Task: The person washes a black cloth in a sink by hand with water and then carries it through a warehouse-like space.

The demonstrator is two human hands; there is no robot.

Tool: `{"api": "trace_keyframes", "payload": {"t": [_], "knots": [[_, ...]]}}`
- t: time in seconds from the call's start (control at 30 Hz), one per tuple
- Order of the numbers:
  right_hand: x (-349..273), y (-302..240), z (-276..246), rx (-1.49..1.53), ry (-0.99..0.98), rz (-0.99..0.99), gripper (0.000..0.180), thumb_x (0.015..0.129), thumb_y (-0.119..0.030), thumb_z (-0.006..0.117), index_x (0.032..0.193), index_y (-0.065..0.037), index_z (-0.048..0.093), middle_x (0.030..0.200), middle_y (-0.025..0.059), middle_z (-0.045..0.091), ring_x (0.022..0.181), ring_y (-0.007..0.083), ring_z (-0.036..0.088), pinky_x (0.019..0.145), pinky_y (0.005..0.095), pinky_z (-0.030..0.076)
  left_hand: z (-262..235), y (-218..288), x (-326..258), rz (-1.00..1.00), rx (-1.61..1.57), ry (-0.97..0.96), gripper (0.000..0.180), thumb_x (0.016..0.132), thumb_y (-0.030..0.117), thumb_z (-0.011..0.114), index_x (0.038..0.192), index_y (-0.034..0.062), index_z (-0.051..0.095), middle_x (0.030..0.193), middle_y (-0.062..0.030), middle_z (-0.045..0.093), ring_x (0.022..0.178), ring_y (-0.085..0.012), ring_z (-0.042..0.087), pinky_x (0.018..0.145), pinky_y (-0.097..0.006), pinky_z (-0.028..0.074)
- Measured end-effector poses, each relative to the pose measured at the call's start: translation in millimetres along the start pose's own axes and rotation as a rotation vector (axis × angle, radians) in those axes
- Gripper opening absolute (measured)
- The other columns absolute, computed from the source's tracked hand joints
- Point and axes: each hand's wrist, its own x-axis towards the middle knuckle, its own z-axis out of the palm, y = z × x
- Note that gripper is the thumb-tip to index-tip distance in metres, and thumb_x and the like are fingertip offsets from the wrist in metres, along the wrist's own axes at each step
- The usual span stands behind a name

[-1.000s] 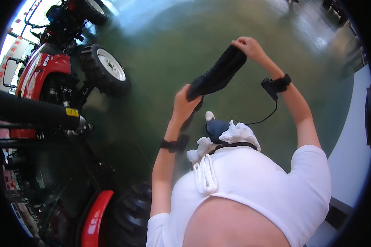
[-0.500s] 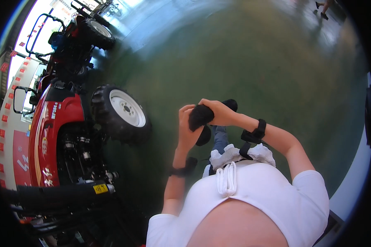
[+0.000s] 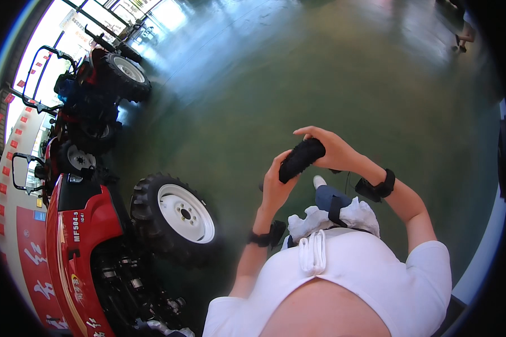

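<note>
Between my two hands, in front of my waist, is a black oblong thing with a rounded outline and a ridged edge, like a small tyre (image 3: pixel 302 160). My left hand (image 3: pixel 276 182) grips its lower left end. At the upper right end my right hand (image 3: pixel 333 149) has its thumb side against it, with the forefinger stretched out past it. Dark bits show just below each hand; I cannot make out whether they belong to the same thing. The side facing away from me is hidden.
On the left stands a red tractor (image 3: pixel 87 219) with a large white-rimmed wheel (image 3: pixel 186 214). Another tractor (image 3: pixel 95 84) is parked farther off. A smooth green floor (image 3: pixel 253 84) spreads ahead. Someone's legs (image 3: pixel 465 36) show at the far right, and a white surface (image 3: pixel 480 264) runs along the right.
My hands have shifted slightly right, and the black thing is turned to a longer slant. My right forefinger has stretched out. The tractors sit lower in view, and my white shoe now shows.
</note>
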Motion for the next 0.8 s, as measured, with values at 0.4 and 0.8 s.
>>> {"api": "trace_keyframes", "payload": {"t": [0.4,0.8], "knots": [[230.8,34.7,6.2,0.892,-0.128,-0.098,0.044,0.069,-0.002,0.042,0.113,-0.006,0.04,0.108,0.0069,0.043,0.101,0.0155,0.041,0.088,0.0261,0.031,-57.6,-51.2,169.6,-0.204,-0.362,0.175,0.06,0.057,0.008,0.071,0.108,-0.0002,0.04,0.101,-0.0074,0.049,0.092,-0.0174,0.049,0.079,-0.028,0.041],[428.5,133.9,32.6,-0.56,-0.35,-0.919,0.066,0.061,-0.018,0.064,0.12,-0.019,0.034,0.127,0.0071,0.029,0.118,0.0286,0.027,0.098,0.0465,0.019,-187.3,-156.0,283.9,-0.52,-0.846,0.192,0.018,0.064,0.009,0.057,0.077,-0.0012,0.05,0.06,-0.0076,0.052,0.049,-0.0164,0.052,0.046,-0.026,0.043]]}}
